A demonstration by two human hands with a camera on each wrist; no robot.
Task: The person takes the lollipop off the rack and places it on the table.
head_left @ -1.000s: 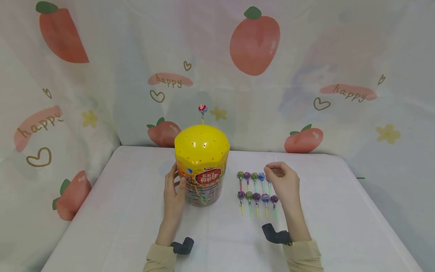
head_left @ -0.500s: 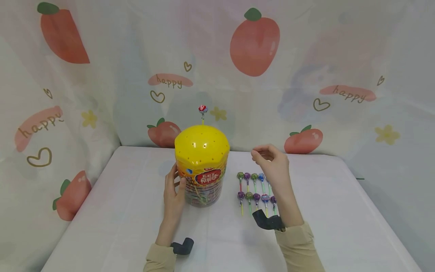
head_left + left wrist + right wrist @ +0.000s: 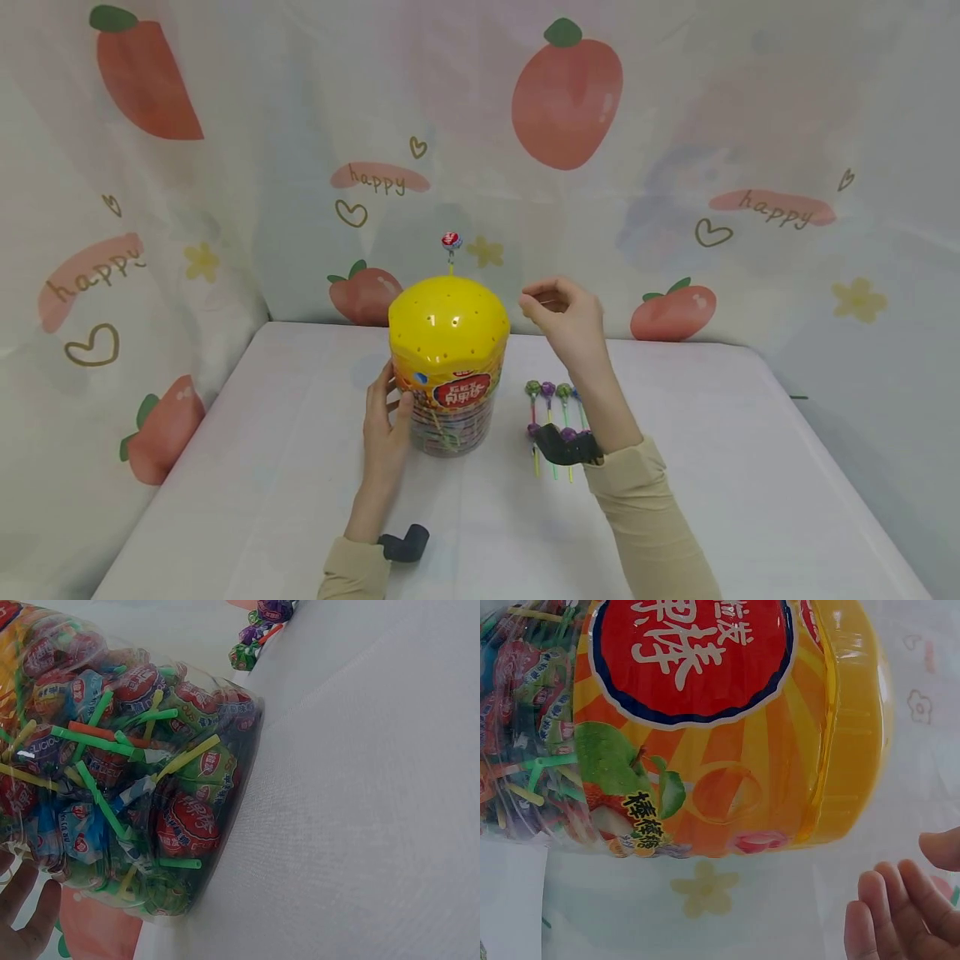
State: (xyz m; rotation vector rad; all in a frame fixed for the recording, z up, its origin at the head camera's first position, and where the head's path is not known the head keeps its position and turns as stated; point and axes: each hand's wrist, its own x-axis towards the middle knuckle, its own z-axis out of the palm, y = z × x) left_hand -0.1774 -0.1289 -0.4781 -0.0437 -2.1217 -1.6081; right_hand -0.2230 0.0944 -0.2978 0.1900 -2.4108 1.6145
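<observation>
A big clear jar (image 3: 457, 429) of wrapped lollipops stands upright on the table under a domed yellow lid (image 3: 442, 292) dotted with small holes. One lollipop (image 3: 452, 242) sticks up from the lid's far side. My left hand (image 3: 386, 429) holds the jar's left side, thumb in front and fingers around the curve. Right of the lid, my right hand (image 3: 573, 329) hovers with loosely bent fingers. In the right wrist view a gap shows between its thumb and fingers (image 3: 892, 892), with nothing in it. Two rows of loose lollipops (image 3: 548, 389) lie beneath my right forearm, partly hidden.
A white cloth covers the table (image 3: 247, 467). Behind and to the left hangs a pale curtain (image 3: 480, 100) printed with fruit, hearts and writing. Each wrist wears a black camera mount (image 3: 405, 543).
My right hand has risen from over the loose lollipops and moved left toward the yellow lid. Its forearm now covers part of the rows. The left hand and jar have stayed put.
</observation>
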